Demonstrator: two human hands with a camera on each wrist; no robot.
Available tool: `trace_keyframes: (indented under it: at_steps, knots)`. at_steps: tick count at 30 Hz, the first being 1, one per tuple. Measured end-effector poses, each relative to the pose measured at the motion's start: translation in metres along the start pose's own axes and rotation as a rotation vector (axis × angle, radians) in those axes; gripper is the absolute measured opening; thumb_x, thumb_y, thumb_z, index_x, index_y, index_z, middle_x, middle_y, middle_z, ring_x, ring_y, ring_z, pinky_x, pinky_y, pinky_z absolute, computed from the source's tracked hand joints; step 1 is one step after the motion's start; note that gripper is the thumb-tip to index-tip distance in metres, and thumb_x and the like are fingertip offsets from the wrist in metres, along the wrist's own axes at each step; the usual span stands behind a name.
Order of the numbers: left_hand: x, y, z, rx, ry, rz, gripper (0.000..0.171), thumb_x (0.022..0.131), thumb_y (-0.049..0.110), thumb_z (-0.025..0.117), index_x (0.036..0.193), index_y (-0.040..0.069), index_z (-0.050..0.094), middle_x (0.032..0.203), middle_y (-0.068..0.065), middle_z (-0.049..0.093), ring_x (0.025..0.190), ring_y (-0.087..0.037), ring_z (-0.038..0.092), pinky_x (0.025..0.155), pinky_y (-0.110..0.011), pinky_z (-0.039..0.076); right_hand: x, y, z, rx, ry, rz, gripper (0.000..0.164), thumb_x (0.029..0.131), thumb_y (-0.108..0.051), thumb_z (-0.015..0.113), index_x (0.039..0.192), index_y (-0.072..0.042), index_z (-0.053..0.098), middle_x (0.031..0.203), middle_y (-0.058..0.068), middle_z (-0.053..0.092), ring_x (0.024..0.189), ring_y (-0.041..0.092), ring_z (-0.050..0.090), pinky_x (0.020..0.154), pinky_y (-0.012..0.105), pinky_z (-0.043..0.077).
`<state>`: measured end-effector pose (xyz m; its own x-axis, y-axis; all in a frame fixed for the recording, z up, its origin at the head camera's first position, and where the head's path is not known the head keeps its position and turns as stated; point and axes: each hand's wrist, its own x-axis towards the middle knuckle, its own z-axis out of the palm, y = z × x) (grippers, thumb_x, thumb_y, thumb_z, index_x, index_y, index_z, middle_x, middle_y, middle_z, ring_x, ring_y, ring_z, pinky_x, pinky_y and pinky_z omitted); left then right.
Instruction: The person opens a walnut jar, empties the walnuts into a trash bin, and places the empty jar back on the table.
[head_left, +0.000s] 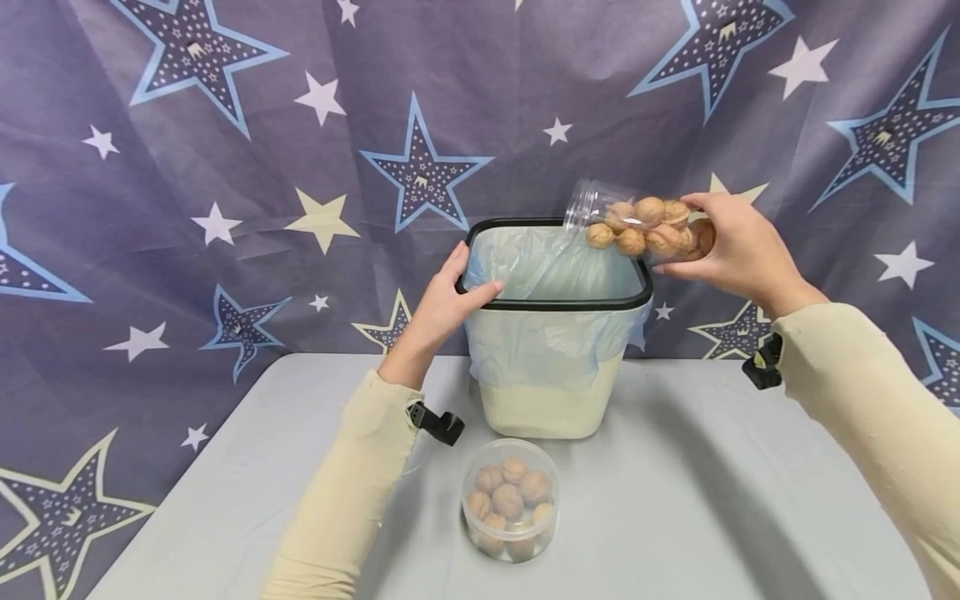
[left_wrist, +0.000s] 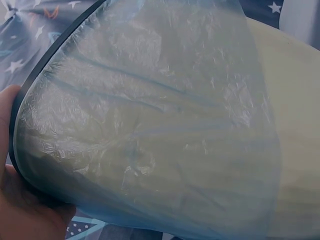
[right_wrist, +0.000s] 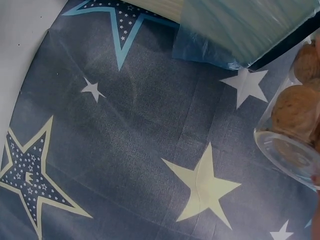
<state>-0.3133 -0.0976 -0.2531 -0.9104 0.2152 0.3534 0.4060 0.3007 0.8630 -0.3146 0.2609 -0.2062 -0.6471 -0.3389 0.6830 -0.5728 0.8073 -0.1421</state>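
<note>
A cream trash bin (head_left: 543,408) with a black rim stands on the table, lined with a thin bluish plastic bag (head_left: 532,350) folded over its outside. My left hand (head_left: 442,304) grips the rim at its left side, thumb over the front edge; the left wrist view shows the same hand (left_wrist: 30,210) at the rim. Above the bin's right side my right hand (head_left: 738,246) holds a clear plastic jar (head_left: 588,204) by its base end. The jar lies almost level, its open mouth pointing left over the bin, with several walnuts (head_left: 648,212) inside. In the right wrist view the jar's base (right_wrist: 290,155) shows.
In front of the bin a round clear tub (head_left: 512,500) with several walnuts stands on the white table (head_left: 637,517). Behind the table hangs a grey-purple cloth (head_left: 525,75) printed with stars. A black wrist camera (head_left: 438,423) sits below the left hand.
</note>
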Motion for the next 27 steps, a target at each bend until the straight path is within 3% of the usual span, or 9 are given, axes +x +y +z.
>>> trace_keyframes:
  at_steps: [19,27]
  knots:
    - [0.001,0.0,0.0,-0.026,0.016,-0.01,0.087,0.083,0.023,0.069,0.148,-0.001,0.015,0.158,-0.006,0.011,0.143,-0.012,0.007,0.115,-0.026,0.01,0.013,0.002,-0.004,-0.032,0.018,0.009,0.08,0.06,-0.022,0.089,0.125,0.006,0.052,0.108,0.025,0.058,0.096,0.039,0.05,0.083,0.052,0.037]
    - [0.0,0.0,0.001,-0.042,0.014,-0.001,0.086,0.084,0.021,0.069,0.148,-0.001,0.015,0.158,-0.009,0.011,0.143,-0.012,0.007,0.115,-0.026,0.01,0.02,0.001,-0.003,-0.033,0.022,-0.026,0.081,0.058,-0.022,0.09,0.124,0.006,0.053,0.108,0.025,0.059,0.096,0.039,0.05,0.086,0.052,0.037]
